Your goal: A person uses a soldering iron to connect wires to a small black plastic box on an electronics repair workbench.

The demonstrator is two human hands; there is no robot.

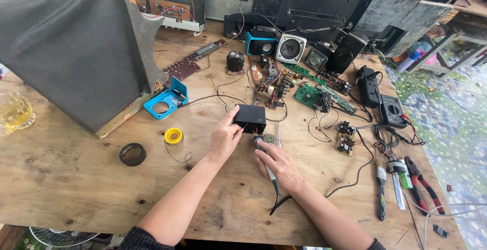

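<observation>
Big grey speaker cabinet [76,52] crowding the bench's left side; solder spool [173,136] lying near it. Left hand [224,137] is pinching a small black box [250,117] at mid-bench. Right hand [279,165] is gripping a soldering iron [270,171], tip under the box. Circuit boards [307,95] and pliers [423,184] are lying to the right.

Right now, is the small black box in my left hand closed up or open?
Open. The black box, steadied by the left hand, shows red inside at its underside, where the right hand points a soldering iron.
</observation>
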